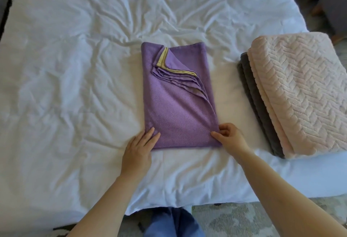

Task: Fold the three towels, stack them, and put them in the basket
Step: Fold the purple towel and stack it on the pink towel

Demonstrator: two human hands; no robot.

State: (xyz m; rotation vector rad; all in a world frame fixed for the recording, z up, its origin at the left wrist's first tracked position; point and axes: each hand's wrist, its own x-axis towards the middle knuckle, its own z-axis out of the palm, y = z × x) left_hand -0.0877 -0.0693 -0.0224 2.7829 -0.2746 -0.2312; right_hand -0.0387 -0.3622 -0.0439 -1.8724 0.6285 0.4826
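Left part of the white bed sheet (56, 86): only wrinkles, no towel there. Left hand (139, 146) lies flat, fingers straight, pressing the near-left corner of the purple towel (178, 109); it grasps nothing. The purple towel is mid-bed, folded to a long rectangle running away from the person, with the stacked hems and a yellow trim strip fanned open across the far half. Right hand (231, 139) is at the near-right corner, thumb on top and fingers curled at the edge, which reads as a pinch on the cloth. Judgement: this is the last towel and it needs one more fold. Risk 1: the fanned layers are not aligned, so lifting the near end over could let them slide further and leave a lopsided bundle. Risk 2: the sheet underneath is loose and could drag along, skewing the fold. Further right, well apart from the purple one, the pink towel (300, 90) sits folded on the grey towel (251, 94), whose grey edge shows along the left side. Risk 3: that stack is at the right edge of the bed, so a tug on the sheet or an off-centre third towel could tip it towards the floor. Containers: no basket in view, so its contents cannot be told; all three towels are on the bed.
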